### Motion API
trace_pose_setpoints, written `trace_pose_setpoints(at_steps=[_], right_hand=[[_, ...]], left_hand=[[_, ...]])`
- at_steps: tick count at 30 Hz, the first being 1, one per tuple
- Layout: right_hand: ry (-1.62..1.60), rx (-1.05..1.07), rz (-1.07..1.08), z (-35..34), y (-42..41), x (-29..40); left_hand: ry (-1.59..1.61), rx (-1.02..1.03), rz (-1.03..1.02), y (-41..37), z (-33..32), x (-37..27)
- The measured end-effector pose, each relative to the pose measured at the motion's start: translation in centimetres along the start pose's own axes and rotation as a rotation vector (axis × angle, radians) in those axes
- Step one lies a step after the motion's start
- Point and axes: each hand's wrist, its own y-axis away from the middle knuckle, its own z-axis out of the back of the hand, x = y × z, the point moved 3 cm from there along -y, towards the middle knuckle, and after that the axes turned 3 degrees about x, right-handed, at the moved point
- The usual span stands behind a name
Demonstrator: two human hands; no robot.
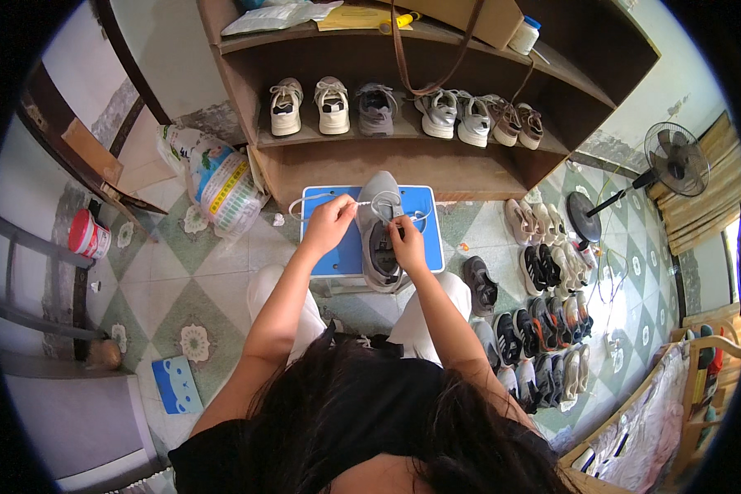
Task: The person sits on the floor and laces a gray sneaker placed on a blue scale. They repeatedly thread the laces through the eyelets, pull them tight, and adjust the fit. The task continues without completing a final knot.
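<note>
A grey sneaker (380,185) lies on a small blue table (336,262), its toe towards the shelf and its heel towards me. At the left of the shoe, my left hand (330,225) pinches a pale shoelace (363,203) between thumb and fingers. My right hand (407,244) is over the right side of the shoe opening, fingers closed on part of the lace. The lace forms loops on both sides of the shoe. The fingers of my right hand hide part of the upper and its eyelets.
Ahead stands a wooden shelf (370,162) with several shoes on its middle board. Rows of shoes (546,272) stand on the tiled floor at right, near a standing fan (583,216). A stuffed plastic bag (222,185) and a red-lidded bucket (89,234) are at left.
</note>
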Motion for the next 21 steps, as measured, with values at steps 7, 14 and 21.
trace_pose_setpoints(at_steps=[7,14,21], right_hand=[[0.031,-0.013,0.112,0.3,0.1,1.6],[0.031,-0.044,0.533,1.7,3.8,8.5],[0.041,0.060,0.440,3.2,5.5,12.0]], left_hand=[[0.215,0.355,0.282,0.7,-2.1,1.0],[0.488,0.542,0.464,5.2,-4.7,-0.7],[0.480,0.559,0.326,6.4,-2.7,-5.7]])
